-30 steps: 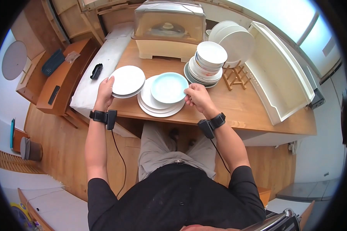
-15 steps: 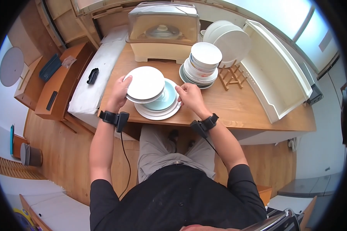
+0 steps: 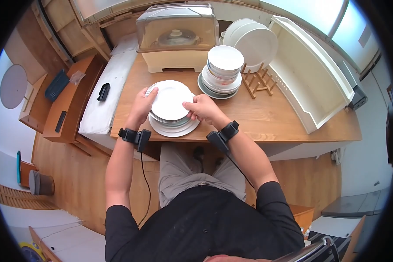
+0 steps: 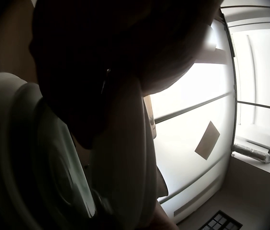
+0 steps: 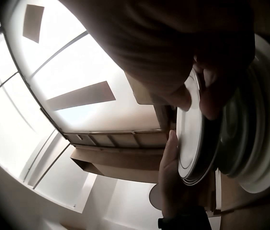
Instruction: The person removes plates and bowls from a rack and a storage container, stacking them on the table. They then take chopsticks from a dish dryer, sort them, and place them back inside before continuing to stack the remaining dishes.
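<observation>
A few small white plates (image 3: pixel 170 100) are held together above a stack of larger white plates (image 3: pixel 175 132) near the table's front edge. My left hand (image 3: pixel 141 107) grips their left rim, thumb on top. At the opposite rim, my right hand (image 3: pixel 204 108) pinches them between thumb and fingers, as the right wrist view shows with the plate rim (image 5: pixel 188 139) tilted there. The held plates mostly hide a pale blue plate lying on the lower stack. In the left wrist view, the hand is dark against the plates (image 4: pixel 125 158).
Right of centre stands a stack of bowls and plates (image 3: pixel 225 59), beside a wooden peg rack (image 3: pixel 260 83). Large white plates (image 3: pixel 257 43) lean behind it. A cream dish box with a clear lid (image 3: pixel 177 39) is at the back, and a long cream bin (image 3: pixel 310 78) lies on the right.
The left hand has brought the white plates rightward over the pale blue plate and the larger stack. The right hand has left the blue plate's rim and taken the white plates' right edge.
</observation>
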`<state>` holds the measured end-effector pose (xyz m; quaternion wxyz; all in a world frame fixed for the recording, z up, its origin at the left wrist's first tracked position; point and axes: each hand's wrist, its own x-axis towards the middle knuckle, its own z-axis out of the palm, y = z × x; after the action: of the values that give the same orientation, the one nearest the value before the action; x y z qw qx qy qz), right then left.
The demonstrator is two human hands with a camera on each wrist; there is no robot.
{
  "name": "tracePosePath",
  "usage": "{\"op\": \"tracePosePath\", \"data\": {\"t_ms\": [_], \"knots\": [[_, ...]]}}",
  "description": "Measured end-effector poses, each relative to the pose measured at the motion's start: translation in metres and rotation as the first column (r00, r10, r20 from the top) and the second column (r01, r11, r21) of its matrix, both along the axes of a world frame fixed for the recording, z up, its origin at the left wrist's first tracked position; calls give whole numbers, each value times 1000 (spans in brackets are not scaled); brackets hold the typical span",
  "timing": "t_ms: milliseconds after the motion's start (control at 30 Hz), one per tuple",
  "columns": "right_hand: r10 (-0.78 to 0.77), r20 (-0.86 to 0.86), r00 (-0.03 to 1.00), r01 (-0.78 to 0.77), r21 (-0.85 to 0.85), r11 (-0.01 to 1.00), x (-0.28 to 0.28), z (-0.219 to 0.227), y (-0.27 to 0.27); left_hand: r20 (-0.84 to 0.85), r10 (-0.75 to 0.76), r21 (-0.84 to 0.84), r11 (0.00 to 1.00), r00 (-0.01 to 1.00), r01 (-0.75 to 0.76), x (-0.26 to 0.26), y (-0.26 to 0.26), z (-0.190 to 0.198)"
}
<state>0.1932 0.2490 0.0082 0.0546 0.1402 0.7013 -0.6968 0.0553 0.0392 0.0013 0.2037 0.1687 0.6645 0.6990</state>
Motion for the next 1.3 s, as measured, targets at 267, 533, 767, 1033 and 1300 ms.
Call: {"op": "tracePosePath", "data": {"t_ms": [267,533,767,1033,1300], "knots": [[-110,-39,993,105,-118,987,16,-14,24,-39,235,25,972,971,-234,-45,-54,1],[18,16,1000,-19,113,993,10,-17,12,127,127,203,967,984,-151,-50,-65,6],[12,-184,983,125,710,693,10,-23,-1,73,23,29,999,997,-25,-12,-11,-5],[-40,-244,969,201,679,706,24,-25,1,-269,-14,-367,926,963,-89,-22,2,-27],[-82,-189,979,192,693,695,38,-30,-4,-632,11,-443,815,775,-374,-22,1,-61]]}}
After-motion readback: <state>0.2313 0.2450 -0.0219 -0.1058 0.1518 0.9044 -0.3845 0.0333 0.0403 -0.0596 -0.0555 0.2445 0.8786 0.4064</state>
